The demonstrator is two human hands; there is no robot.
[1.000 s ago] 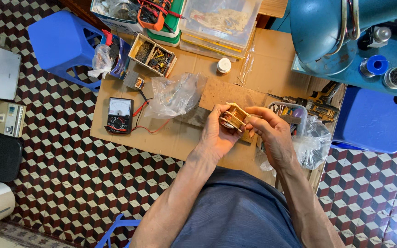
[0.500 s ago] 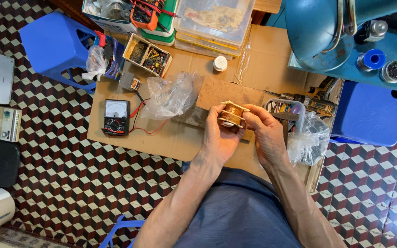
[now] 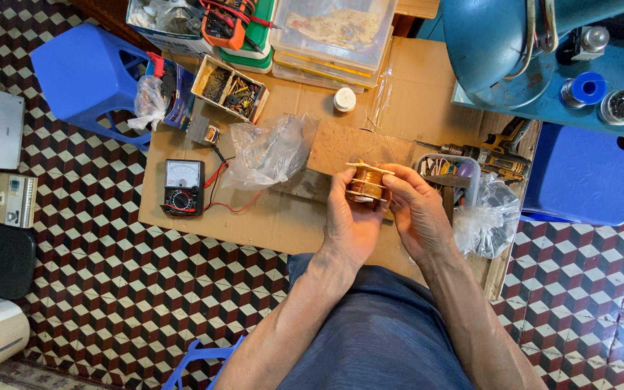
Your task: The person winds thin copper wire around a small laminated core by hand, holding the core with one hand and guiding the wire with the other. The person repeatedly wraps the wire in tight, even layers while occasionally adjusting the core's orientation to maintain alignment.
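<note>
- Head view: both hands meet over the cardboard sheet (image 3: pixel 269 224), holding a spool of copper wire (image 3: pixel 367 182) between them.
- The left hand (image 3: pixel 352 220) is curled around the spool from below and from its left, fingers closed on it.
- The right hand (image 3: pixel 417 213) touches the spool's right side with bent fingertips; how firmly it pinches, I cannot tell.
- The spool lies just ahead of both palms, its long axis tilted roughly up and down in the view; the left hand has more of it.
- Left of the spool: a crumpled clear plastic bag (image 3: pixel 269 150), then a black meter (image 3: pixel 183 188) with red leads.
- Beyond the spool: a small white cap (image 3: pixel 344 99) and a clear lidded box (image 3: pixel 334 32).
- Right of the spool: a blue stool (image 3: pixel 585 173).
</note>
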